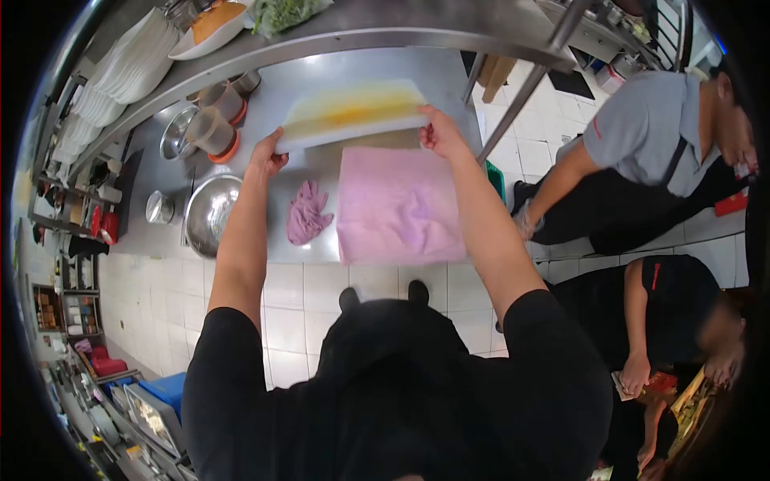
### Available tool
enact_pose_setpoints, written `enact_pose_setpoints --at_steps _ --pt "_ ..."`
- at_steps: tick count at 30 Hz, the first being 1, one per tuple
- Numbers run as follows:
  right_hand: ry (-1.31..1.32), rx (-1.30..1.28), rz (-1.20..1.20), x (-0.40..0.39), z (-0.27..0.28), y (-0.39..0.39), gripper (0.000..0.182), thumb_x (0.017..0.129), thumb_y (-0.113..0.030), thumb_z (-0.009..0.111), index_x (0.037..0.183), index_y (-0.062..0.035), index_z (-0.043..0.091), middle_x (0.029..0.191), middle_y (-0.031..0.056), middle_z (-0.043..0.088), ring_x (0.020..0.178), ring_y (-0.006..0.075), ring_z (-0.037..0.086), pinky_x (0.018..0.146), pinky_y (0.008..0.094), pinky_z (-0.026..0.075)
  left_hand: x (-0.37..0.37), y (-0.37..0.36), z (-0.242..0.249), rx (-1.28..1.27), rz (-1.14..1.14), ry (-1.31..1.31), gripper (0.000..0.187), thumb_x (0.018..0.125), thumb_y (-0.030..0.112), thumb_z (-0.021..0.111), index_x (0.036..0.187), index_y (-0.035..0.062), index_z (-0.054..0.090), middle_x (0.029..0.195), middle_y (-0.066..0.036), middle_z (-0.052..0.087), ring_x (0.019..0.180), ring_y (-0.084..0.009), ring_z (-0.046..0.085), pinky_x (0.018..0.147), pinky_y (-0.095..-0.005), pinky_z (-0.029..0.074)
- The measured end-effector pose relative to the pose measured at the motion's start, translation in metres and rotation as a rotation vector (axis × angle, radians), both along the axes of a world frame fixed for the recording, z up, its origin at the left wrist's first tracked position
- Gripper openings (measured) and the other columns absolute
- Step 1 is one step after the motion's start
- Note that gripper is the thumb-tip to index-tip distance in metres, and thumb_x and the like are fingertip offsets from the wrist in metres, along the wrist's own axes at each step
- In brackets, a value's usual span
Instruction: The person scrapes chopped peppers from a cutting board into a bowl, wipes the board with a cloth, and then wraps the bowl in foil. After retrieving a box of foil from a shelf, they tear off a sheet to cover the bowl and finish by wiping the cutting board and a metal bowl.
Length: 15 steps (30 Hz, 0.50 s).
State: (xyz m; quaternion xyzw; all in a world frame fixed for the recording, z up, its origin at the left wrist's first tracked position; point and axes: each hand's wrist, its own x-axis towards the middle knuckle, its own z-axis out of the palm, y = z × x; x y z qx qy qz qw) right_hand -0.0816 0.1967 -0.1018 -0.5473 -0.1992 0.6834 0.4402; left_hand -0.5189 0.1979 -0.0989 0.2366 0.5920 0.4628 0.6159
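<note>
A white cutting board (353,120) with a yellow-orange stain across it is held over the steel counter (305,68), its near edge apparently raised. My left hand (269,152) grips its near left corner, fingers closed round the edge. At the near right corner, my right hand (439,131) has its fingers closed on the board too. Closer to me, a pink cloth (393,200) lies spread out, wrinkled in the middle. To its left is a crumpled, darker pink cloth (308,215).
Left of my forearm stand a metal bowl (213,215), a small tin (160,208) and clear plastic containers (210,130). A steel shelf (385,36) with stacked plates (132,60) overhangs the back. One co-worker (642,136) stands at the right; others are lower right.
</note>
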Motion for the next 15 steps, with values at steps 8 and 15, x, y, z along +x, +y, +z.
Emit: enact_pose_setpoints --at_steps 8,15 --pt "-0.201 0.110 0.044 -0.066 -0.061 0.069 0.038 0.096 -0.043 0.068 0.093 -0.0042 0.066 0.072 0.0049 0.060 0.054 0.0152 0.056 0.046 0.0317 0.045 -0.062 0.092 -0.097 -0.051 0.202 0.005 0.029 0.099 0.032 0.072 0.112 0.0078 0.064 0.101 -0.007 0.064 0.086 -0.0232 0.059 0.074 -0.0383 0.054" --pt "-0.532 0.332 0.213 -0.070 -0.013 -0.027 0.041 0.100 -0.040 0.063 0.087 -0.0014 0.066 0.075 0.0117 0.066 0.061 0.0245 0.064 0.057 0.0401 0.051 -0.006 0.009 -0.069 0.330 -0.044 0.727 0.027 0.102 0.025 0.060 0.106 0.0000 0.067 0.093 -0.012 0.068 0.086 -0.0262 0.064 0.072 -0.0392 0.053"
